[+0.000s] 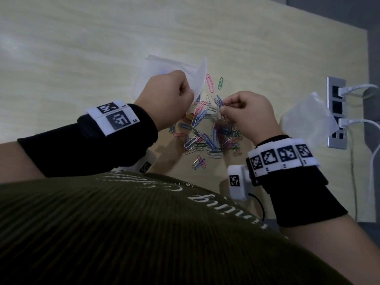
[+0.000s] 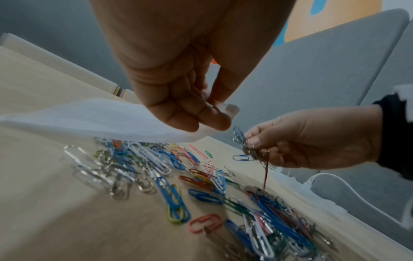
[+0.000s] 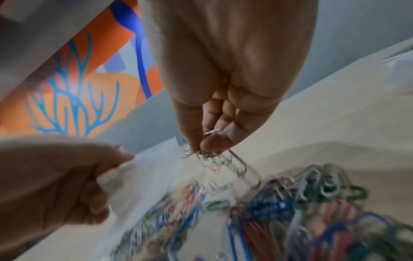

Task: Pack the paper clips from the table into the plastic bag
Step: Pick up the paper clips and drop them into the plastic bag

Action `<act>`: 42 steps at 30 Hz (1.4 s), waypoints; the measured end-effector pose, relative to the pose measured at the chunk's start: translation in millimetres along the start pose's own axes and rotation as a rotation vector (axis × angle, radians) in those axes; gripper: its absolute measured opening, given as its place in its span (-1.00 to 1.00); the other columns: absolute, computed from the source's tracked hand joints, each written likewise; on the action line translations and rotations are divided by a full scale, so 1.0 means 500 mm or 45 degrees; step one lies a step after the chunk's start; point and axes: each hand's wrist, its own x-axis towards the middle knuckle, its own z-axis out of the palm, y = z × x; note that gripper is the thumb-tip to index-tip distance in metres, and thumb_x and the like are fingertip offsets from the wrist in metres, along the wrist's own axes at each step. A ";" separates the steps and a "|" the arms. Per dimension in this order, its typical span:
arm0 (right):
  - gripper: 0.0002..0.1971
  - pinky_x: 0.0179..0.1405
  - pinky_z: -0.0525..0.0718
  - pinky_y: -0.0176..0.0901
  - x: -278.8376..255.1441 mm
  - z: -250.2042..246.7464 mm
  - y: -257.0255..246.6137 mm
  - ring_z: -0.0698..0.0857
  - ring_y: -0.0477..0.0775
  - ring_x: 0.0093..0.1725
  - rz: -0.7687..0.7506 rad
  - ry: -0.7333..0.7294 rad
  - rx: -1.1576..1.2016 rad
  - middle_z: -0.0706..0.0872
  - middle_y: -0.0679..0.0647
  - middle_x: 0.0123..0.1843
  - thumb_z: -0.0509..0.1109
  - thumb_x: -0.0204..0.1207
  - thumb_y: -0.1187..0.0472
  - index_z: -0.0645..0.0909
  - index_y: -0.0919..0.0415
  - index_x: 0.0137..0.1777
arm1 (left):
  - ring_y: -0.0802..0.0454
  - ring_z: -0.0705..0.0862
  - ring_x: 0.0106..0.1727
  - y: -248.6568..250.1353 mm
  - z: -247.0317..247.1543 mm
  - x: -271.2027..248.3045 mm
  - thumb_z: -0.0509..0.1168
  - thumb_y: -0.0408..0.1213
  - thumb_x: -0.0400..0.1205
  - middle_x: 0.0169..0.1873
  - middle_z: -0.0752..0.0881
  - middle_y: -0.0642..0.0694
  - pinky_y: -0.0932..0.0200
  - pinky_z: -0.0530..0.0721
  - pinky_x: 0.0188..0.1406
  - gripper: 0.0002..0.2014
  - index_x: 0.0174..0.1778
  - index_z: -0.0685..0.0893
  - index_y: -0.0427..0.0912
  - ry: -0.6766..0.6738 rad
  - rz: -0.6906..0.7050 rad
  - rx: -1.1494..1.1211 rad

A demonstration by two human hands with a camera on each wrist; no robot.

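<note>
Right hand (image 1: 251, 114): fingers and thumb pinched on a small tangle of clips (image 2: 248, 148), mostly bare silver wire, one blue-coated loop sticking up; a thin dark red one dangles below the fingertips. Hand is raised above the counter (image 1: 82, 48), over the right part of the pile.

Left hand (image 1: 166, 95): curled, thumb and fingers pinching one edge of the bag (image 2: 89, 120). Bag is thin, translucent white film, soft and faintly creased; the held edge is lifted off the counter and the sheet sags away from the hand, its far part lying flat. Whether its mouth is parted cannot be told. The two hands are near each other, not touching.

Pile (image 1: 205, 136): many loose paper clips on the counter between and below the hands, oval wire loops, plastic-coated in blue, pink, red, green, yellow and white, plus plain metal ones, overlapping in a low heap. A pink clip (image 1: 209, 82) and a green clip (image 1: 220, 83) lie apart, just beyond the heap.

Counter: pale wood-grain laminate, smooth, matte.

Right of the pile: a second crumpled clear bag (image 1: 308, 118), beside a metal socket panel (image 1: 336, 112) set in the counter, white plugs and cables in it.
</note>
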 end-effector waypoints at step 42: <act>-0.26 0.64 0.19 0.00 0.068 0.089 -0.023 0.21 0.11 0.66 -0.452 -0.358 -0.905 0.18 0.10 0.70 0.31 0.54 -0.19 0.23 0.14 0.63 | -0.22 0.70 -0.22 -0.028 -0.027 0.000 0.16 -0.25 0.58 -0.29 0.74 -0.23 -0.10 0.65 -0.14 -0.85 -0.18 0.55 -0.25 0.101 -0.049 -0.017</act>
